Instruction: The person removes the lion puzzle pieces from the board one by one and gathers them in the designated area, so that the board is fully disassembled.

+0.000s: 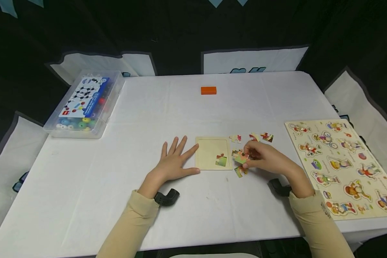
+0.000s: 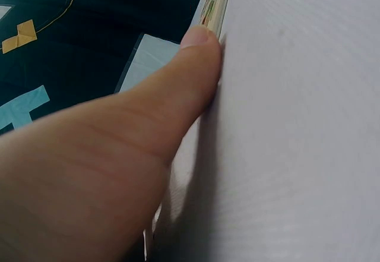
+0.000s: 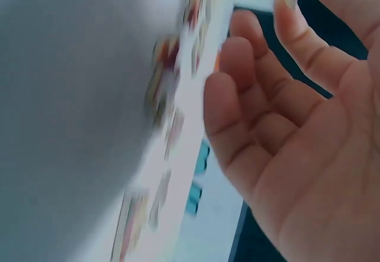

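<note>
A small square puzzle tray (image 1: 209, 148) lies on the table, with one jigsaw piece (image 1: 221, 160) in its lower right corner. My left hand (image 1: 172, 165) is spread flat at the tray's left side, its index finger and thumb reaching the edge. The left wrist view shows the thumb (image 2: 190, 66) against the tray's side. Between thumb and index finger, my right hand (image 1: 267, 156) pinches another jigsaw piece (image 1: 242, 158), just right of the tray. Its other fingers are bent loosely in the right wrist view. Several loose jigsaw pieces (image 1: 267, 137) lie around this hand.
A large picture puzzle board (image 1: 338, 168) lies along the table's right side. Far left stands a clear plastic box (image 1: 96, 125) of coloured beads with a printed card. An orange block (image 1: 208, 90) sits near the back edge of the white table (image 1: 167, 111).
</note>
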`<state>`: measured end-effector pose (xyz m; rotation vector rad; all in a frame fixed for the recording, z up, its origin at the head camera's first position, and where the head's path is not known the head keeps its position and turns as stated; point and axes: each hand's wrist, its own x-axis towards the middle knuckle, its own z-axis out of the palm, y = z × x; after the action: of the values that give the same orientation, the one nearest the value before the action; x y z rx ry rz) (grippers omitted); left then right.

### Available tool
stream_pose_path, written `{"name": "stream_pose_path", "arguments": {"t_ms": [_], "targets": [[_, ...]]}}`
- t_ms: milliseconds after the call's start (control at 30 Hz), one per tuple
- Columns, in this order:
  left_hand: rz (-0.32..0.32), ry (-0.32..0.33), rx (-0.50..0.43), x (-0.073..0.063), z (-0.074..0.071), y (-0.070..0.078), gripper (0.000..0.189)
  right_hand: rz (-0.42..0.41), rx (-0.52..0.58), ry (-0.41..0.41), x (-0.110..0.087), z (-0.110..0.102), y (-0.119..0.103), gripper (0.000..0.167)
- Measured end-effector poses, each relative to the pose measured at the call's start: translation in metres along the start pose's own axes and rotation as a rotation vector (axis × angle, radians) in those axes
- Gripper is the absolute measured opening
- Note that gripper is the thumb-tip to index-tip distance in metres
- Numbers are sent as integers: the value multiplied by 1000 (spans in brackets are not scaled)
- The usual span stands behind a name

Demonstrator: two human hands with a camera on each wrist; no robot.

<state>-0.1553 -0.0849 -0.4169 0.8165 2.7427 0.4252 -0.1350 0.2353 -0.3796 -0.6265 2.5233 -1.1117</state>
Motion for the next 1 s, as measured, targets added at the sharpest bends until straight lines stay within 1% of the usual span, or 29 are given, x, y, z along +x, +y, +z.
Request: {"name": "stream_pose_path", "arguments": {"t_ms": [67, 167, 300, 400, 500, 600, 667, 867, 933, 1000], "targets": [[-3, -1, -1, 0, -1, 0, 81, 22, -21, 11, -10, -4, 5, 29], [-5, -2, -6, -1, -1, 0, 81, 68, -54, 6, -25, -10, 11, 28], [-4, -1, -7, -1, 0, -1, 81, 123, -90, -34, -40, -16, 14, 28], [0, 2, -6, 0, 1, -1, 81, 159, -116, -64, -46, -20, 14, 29], [1, 3, -5, 0, 1, -1, 82, 180, -146, -80, -47, -22, 12, 32], [-1, 0, -4, -1, 0, -1, 81, 185, -176, -84, -43, -21, 7, 33], [-3, -1, -2, -1, -1, 0, 81, 175, -188, -79, -37, -19, 3, 33], [-4, 2, 1, -1, -1, 0, 81, 69, -191, -48, -6, -5, -15, 30], [-2, 4, 1, -1, 0, 0, 81, 44, -205, -54, 5, 2, -21, 33], [-1, 2, 2, 0, 1, 0, 81, 41, -217, -67, 14, 8, -26, 38]]}}
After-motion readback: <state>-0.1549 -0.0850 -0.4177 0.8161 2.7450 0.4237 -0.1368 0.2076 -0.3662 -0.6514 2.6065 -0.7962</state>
